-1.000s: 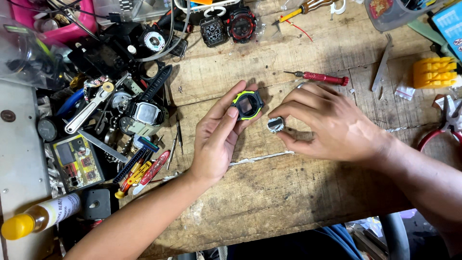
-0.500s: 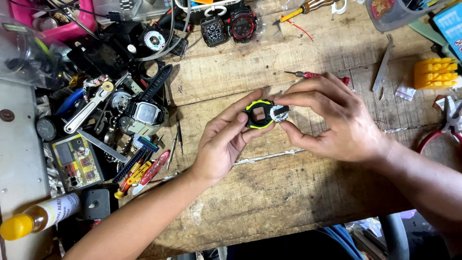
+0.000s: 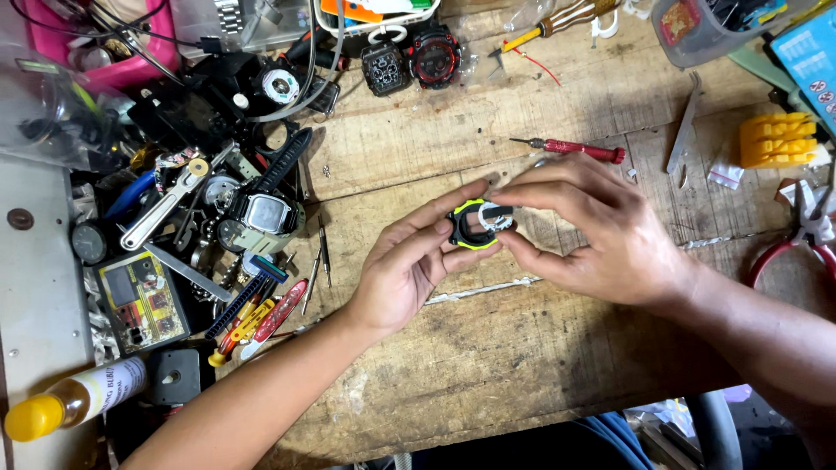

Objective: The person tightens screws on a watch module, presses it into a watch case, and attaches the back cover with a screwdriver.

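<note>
My left hand [image 3: 409, 265] pinches a black watch case with a yellow-green rim [image 3: 466, 228] just above the wooden workbench [image 3: 522, 374]. My right hand [image 3: 601, 235] comes from the right and holds a small round silver watch part [image 3: 495, 218] against the open side of that case. Fingertips of both hands meet around the case, and they hide part of it.
A red-handled screwdriver [image 3: 575, 149] lies just beyond my right hand. At the left is a heap of watches, straps and tools, with a grey digital watch [image 3: 261, 213]. Two black watch heads [image 3: 409, 61] sit at the back. A yellow-capped bottle [image 3: 70, 400] lies front left, red pliers [image 3: 788, 244] and a yellow block [image 3: 778, 139] at the right.
My right hand lifted the silver part off the bench and brought it left onto the case. My left hand kept hold of the case.
</note>
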